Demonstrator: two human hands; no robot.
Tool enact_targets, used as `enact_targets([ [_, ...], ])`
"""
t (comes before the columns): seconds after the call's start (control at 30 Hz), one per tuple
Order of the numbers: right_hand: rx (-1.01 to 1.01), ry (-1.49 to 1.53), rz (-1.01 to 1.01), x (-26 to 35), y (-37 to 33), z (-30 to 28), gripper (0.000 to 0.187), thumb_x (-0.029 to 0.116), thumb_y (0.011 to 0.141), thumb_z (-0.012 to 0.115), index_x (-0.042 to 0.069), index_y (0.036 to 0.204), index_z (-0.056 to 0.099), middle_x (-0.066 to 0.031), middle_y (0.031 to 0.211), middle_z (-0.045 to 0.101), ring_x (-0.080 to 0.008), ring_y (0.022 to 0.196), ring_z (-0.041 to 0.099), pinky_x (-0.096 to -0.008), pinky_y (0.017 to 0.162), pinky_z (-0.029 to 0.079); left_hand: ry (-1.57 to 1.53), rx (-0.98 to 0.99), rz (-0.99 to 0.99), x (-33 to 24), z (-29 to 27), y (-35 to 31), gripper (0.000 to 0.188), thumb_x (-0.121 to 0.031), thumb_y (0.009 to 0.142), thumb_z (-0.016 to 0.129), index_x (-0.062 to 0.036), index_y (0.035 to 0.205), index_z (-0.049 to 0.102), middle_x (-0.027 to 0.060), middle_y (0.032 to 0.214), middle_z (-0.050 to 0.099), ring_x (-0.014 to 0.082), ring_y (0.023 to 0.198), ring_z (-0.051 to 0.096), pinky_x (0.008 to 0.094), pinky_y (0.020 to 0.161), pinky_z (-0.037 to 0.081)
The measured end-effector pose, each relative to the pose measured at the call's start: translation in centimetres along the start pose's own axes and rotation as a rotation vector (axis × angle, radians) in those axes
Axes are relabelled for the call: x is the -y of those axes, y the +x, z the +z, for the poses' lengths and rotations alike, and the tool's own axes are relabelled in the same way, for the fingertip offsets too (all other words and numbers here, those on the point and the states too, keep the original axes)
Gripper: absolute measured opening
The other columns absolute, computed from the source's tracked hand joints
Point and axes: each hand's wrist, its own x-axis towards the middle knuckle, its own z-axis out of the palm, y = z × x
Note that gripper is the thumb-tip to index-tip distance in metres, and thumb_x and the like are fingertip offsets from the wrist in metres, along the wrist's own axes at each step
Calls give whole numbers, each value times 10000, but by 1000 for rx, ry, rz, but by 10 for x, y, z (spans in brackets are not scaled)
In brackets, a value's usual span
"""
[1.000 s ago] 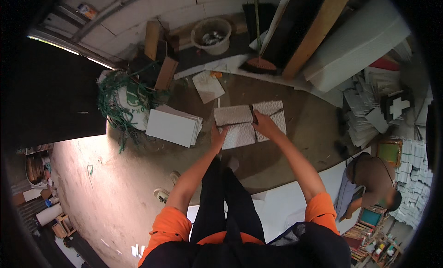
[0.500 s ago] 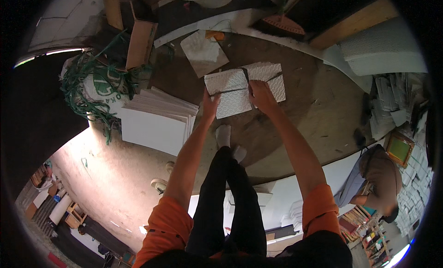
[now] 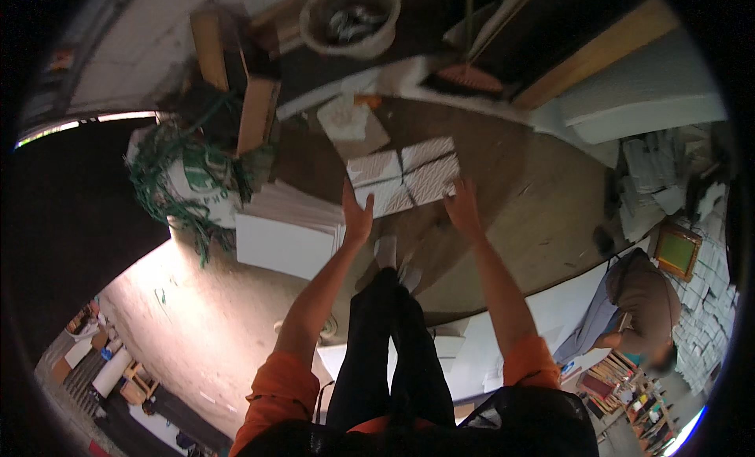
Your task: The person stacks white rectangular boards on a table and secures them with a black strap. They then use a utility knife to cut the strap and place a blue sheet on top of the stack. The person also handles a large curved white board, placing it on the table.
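A flat bundle of white, wavy-textured panels (image 3: 429,179) is in front of me, above my feet. Dark strapping (image 3: 403,174) crosses it both ways. My left hand (image 3: 358,219) grips its near left corner, thumb on top and fingers along the side. At the near right corner, my right hand (image 3: 464,208) has its fingertips on the edge. The undersides of both grips are hidden. To the left of my left hand lies a stack of white boards (image 3: 285,241), slightly fanned.
A white sack (image 3: 200,186) draped in green strands stands at the left, near a cardboard piece (image 3: 258,115). Beyond the bundle lie a pale square sheet (image 3: 351,127) and a bucket (image 3: 350,24). At the right a person (image 3: 641,300) bends near piled white pieces (image 3: 651,174).
My right hand has left the strap crossing at the bundle's middle and moved to its right corner. The bundle sits lower and turned a little. My head view has shifted.
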Motion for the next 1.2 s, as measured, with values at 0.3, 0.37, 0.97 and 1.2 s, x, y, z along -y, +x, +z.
enact_targets([
  [0.3,323,-178,393,-152,-340,-68,286,218,723,447,-18,827,568,-213,923,538,-360,871,497,-421,800,384,152,273,-287,-59,-78,-106,786,-375,696,612,8,1271,235,208,1282,273,335,1179,271,402,975,233],
  [0.37,124,-115,476,-148,-401,-93,248,212,712,467,-6,776,566,-201,834,564,-347,807,535,-410,747,420,288,429,-338,-64,-69,-115,802,-411,701,592,6,1277,222,220,1253,317,358,1148,316,418,957,263],
  [0.97,-546,500,827,-336,-453,-209,248,163,716,534,-5,898,537,-161,831,601,-223,693,600,-320,601,472,505,866,395,-377,173,-165,415,-308,770,527,-34,1080,490,185,1012,547,307,985,500,376,831,394],
  [1.2,-565,903,812,-412,-395,-272,194,119,766,495,10,926,515,-92,753,573,-176,616,559,-295,519,462,590,910,365,-441,246,-147,403,-302,777,525,-38,1080,499,155,1005,558,291,960,514,370,806,410],
])
